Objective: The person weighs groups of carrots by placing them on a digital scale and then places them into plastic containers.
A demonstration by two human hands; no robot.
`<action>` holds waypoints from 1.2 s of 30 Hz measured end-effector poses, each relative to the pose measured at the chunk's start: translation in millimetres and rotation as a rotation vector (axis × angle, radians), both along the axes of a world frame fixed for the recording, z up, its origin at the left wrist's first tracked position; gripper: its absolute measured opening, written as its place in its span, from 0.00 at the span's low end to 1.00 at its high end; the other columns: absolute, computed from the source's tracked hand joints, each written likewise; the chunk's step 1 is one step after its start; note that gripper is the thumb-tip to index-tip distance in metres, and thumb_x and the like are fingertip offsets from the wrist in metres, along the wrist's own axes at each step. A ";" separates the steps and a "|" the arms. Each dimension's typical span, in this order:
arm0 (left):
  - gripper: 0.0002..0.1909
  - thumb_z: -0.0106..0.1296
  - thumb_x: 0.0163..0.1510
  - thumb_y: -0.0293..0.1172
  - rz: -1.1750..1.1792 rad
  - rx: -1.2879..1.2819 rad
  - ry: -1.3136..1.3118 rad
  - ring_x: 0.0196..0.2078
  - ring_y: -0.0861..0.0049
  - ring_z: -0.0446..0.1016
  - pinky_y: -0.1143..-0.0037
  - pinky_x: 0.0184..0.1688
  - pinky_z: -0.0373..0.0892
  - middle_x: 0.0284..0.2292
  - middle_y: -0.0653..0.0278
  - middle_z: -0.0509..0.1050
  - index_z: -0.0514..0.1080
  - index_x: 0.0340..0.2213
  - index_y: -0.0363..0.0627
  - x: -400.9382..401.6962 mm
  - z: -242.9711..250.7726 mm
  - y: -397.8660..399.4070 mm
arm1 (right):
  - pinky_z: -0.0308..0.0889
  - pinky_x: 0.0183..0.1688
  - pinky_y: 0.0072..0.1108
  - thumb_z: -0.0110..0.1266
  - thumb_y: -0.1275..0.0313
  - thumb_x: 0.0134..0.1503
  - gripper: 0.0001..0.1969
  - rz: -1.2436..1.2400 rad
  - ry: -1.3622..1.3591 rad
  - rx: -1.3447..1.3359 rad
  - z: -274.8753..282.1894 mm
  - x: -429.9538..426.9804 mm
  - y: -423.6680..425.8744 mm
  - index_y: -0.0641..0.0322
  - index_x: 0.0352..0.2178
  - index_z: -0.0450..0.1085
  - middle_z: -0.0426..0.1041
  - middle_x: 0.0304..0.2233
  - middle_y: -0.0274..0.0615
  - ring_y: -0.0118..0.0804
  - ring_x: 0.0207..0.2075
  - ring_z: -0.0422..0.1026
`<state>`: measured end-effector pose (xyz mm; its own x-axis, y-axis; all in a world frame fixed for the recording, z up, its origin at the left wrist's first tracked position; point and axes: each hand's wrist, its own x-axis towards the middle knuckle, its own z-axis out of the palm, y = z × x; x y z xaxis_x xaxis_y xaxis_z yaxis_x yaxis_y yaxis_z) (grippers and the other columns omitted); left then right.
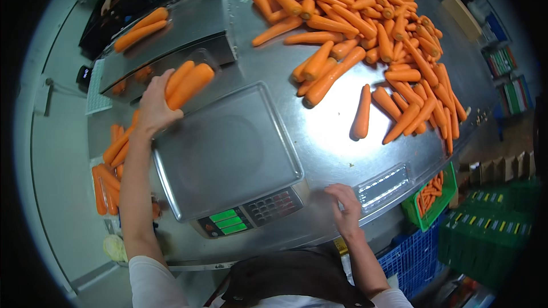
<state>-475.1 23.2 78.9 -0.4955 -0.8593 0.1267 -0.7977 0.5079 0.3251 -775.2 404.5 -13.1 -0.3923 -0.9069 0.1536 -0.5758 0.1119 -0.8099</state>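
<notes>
My left hand (pixel 159 105) grips carrots (pixel 190 85), at least two, above the left edge of the digital scale's metal pan (pixel 222 149); a clear plastic edge shows behind their tips. My right hand (pixel 344 207) is off the scale's lower right corner, fingers apart, beside a clear plastic tray (pixel 383 188) on the steel table. Nothing lies on the pan, and the scale's green display (pixel 228 221) faces me. A large heap of carrots (pixel 355 13) covers the table's far right, with a single carrot (pixel 363 113) lying apart in front of it.
Two carrots (pixel 143 30) lie on a raised steel surface (pixel 192 17) at the upper left. More carrots (pixel 107 184) lie left of my forearm, near a cabbage (pixel 114 248). A green crate (pixel 449 188) with carrots stands below the table's right edge. Other people's hands show at the far side.
</notes>
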 end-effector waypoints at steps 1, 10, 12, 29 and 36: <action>0.48 0.63 0.27 0.31 0.015 0.042 -0.016 0.45 0.53 0.68 0.63 0.50 0.67 0.41 0.53 0.67 0.61 0.56 0.48 -3.2 -8.0 -15.0 | 0.69 0.45 0.29 0.54 0.89 0.45 0.18 -0.003 0.000 0.000 0.7 0.7 -1.6 0.62 0.37 0.74 0.75 0.38 0.43 0.47 0.43 0.73; 0.46 0.67 0.36 0.37 -0.073 0.396 -0.167 0.57 0.57 0.65 0.66 0.57 0.64 0.53 0.52 0.65 0.61 0.58 0.44 -9.3 -106.2 -81.1 | 0.67 0.46 0.31 0.55 0.83 0.49 0.15 -0.036 -0.078 0.096 -6.2 4.9 -8.2 0.61 0.41 0.73 0.74 0.40 0.44 0.48 0.44 0.72; 0.36 0.60 0.49 0.41 -0.100 0.343 -0.184 0.58 0.59 0.66 0.68 0.60 0.61 0.55 0.50 0.65 0.64 0.56 0.37 -10.9 -92.8 -77.1 | 0.67 0.45 0.32 0.54 0.83 0.50 0.15 -0.030 -0.057 0.096 -7.3 5.6 -6.0 0.61 0.41 0.72 0.74 0.39 0.44 0.48 0.43 0.72; 0.29 0.59 0.51 0.42 0.017 0.215 0.029 0.45 0.58 0.76 0.69 0.50 0.68 0.41 0.47 0.77 0.71 0.48 0.32 -34.7 -51.1 50.4 | 0.67 0.48 0.32 0.55 0.81 0.50 0.17 -0.307 0.350 0.201 12.9 -100.1 73.4 0.60 0.43 0.71 0.73 0.42 0.44 0.48 0.47 0.70; 0.22 0.54 0.56 0.32 0.041 -0.205 0.241 0.51 0.56 0.72 0.67 0.56 0.65 0.47 0.48 0.73 0.69 0.50 0.32 -29.8 -45.8 108.3 | 0.64 0.55 0.34 0.55 0.82 0.47 0.23 -0.216 0.534 0.214 -4.3 -180.6 84.2 0.60 0.48 0.68 0.68 0.51 0.46 0.50 0.53 0.66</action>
<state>-504.9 131.5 33.1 -0.3960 -0.8222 0.4089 -0.7310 0.5517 0.4016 -955.8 488.7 -17.4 -0.4895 -0.8481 0.2030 -0.8422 0.3995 -0.3621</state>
